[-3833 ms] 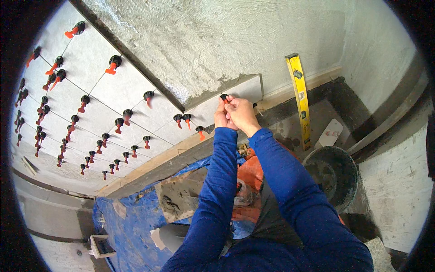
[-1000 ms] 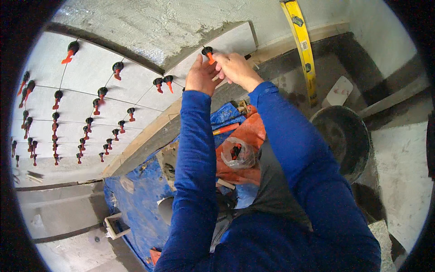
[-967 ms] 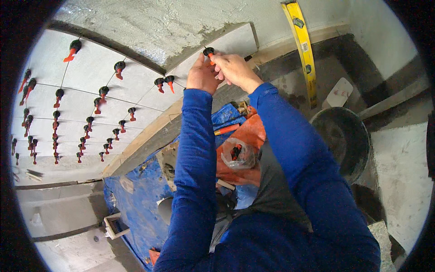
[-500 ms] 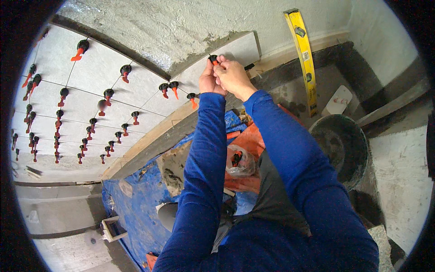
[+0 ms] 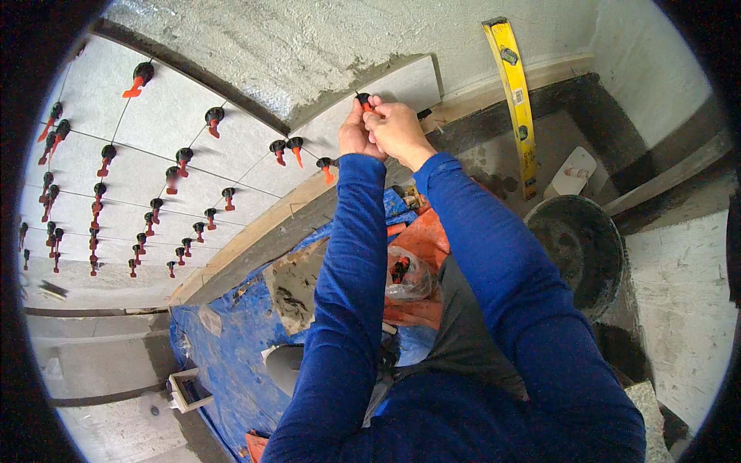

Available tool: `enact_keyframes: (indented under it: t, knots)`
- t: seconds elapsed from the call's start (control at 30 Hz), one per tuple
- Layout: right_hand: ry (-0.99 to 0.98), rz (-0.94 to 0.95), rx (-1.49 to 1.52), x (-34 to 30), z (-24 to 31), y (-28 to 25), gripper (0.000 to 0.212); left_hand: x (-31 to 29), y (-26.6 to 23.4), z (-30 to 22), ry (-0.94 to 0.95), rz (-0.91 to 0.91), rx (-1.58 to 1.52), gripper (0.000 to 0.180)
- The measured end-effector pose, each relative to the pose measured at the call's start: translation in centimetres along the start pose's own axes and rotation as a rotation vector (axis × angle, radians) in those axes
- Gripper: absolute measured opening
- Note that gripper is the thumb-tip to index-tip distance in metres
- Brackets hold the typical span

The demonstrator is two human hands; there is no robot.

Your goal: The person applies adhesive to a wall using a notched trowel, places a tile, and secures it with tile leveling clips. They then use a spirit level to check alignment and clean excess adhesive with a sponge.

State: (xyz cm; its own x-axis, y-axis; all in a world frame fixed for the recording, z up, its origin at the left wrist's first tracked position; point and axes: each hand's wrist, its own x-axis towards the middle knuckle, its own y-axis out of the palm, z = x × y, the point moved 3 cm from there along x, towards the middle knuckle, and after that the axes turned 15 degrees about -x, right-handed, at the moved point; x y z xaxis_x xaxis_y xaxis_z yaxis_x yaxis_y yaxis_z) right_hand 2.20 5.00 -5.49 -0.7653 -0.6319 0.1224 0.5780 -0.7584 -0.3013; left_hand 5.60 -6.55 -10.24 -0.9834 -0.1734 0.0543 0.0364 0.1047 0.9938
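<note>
Both hands are together at the upper middle, on a black-and-orange tile leveling clip [image 5: 363, 99] at the top edge of a pale grey wall tile [image 5: 413, 86]. My right hand [image 5: 403, 133] is closed, its fingertips pinching the clip's orange handle. Curled around the clip's lower side, my left hand [image 5: 359, 137] has its fingers partly hidden behind the right one. Just left of and below the hands, more such clips stick out of the joints, among them an orange-handled clip [image 5: 296, 150] and a lower clip [image 5: 326, 169].
A wooden batten [image 5: 231, 251] runs under the tiles. At the right are a yellow spirit level [image 5: 515, 108], a white trowel-like board [image 5: 570, 174] and a dark bucket [image 5: 532, 231]. Below lie a blue tarp [image 5: 239, 363] and a plastic bag of clips [image 5: 407, 282].
My view has shifted slightly, so the tiled wall sits a little further left. Both hands stay on the same clip, with only slight finger movement.
</note>
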Motion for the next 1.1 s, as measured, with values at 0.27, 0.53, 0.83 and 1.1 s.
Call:
enact_keyframes:
  t: [0.27, 0.53, 0.83, 1.1]
  knots:
    - [-0.101, -0.116, -0.184, 0.3, 0.4, -0.2, 0.024, -0.1, 0.7, 0.3, 0.232, -0.213, 0.191, 0.039]
    - [0.060, 0.050, -0.002, -0.6, -0.4, -3.6, 0.042, -5.7, 4.9, 2.7, 0.020, -0.354, 0.463, 0.070]
    - [0.359, -0.740, -0.238, -1.4, -6.4, -10.8, 0.030, -30.2, 8.4, 1.3, -0.106, -0.504, 1.469, 0.057]
    - [0.369, -0.610, -0.451, -1.4, -6.5, -11.2, 0.021, -35.4, 4.9, 0.8, 0.105, -0.412, 2.185, 0.038]
